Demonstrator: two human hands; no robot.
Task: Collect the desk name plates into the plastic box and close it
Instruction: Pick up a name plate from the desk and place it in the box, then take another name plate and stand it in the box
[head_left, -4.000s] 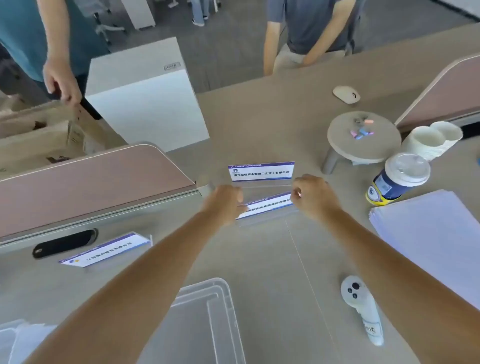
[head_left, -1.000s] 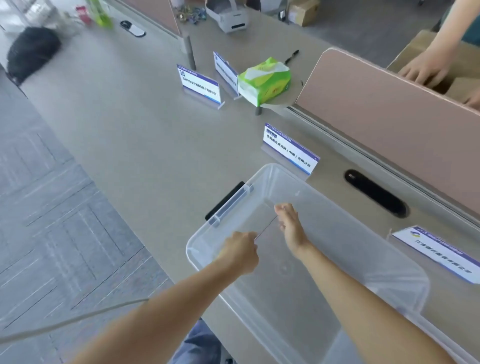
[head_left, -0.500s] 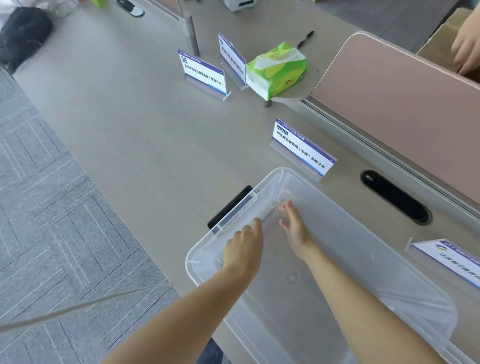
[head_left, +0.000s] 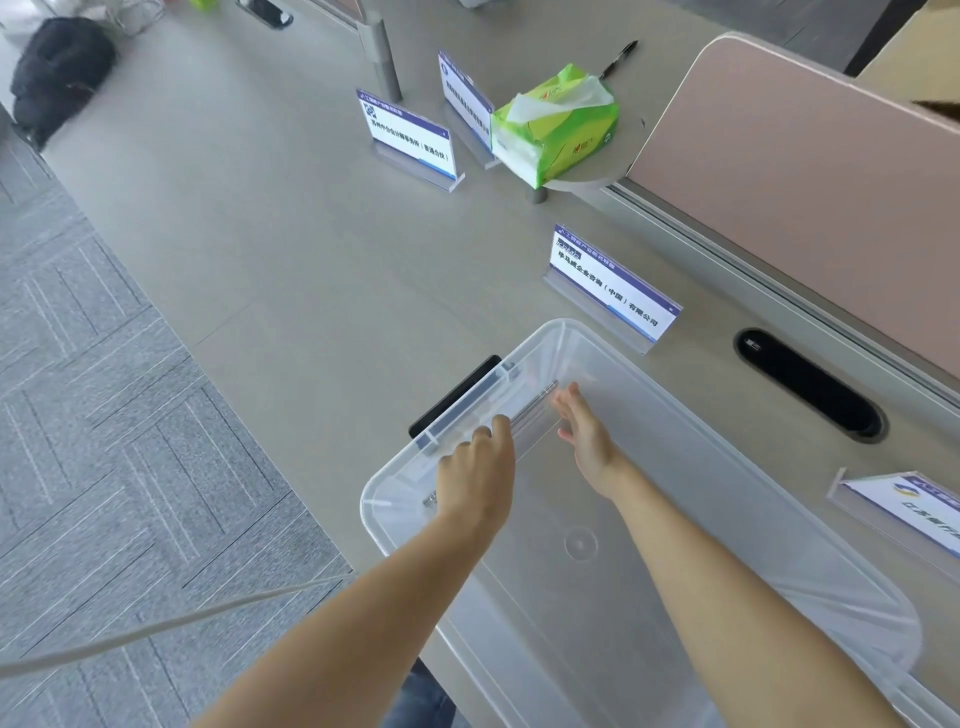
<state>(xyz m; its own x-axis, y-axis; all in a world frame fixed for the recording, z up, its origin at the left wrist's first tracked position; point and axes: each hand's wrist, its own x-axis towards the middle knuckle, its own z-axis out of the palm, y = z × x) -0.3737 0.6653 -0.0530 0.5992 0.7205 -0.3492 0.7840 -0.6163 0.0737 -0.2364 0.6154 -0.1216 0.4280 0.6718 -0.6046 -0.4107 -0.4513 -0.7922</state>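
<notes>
Both hands, left (head_left: 475, 480) and right (head_left: 584, 434), fingers loosely spread, set one clear acrylic name plate (head_left: 530, 413) inside the translucent plastic box (head_left: 779, 499); four blue-and-white name plates (head_left: 613, 283) stand on the grey desk (head_left: 260, 234).

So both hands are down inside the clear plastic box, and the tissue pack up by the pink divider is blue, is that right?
Not quite. The tissue pack is green, not blue, as the head view shows. The rest holds: the left hand and right hand are both inside the clear plastic box, and the pack sits by the pink divider.
</notes>
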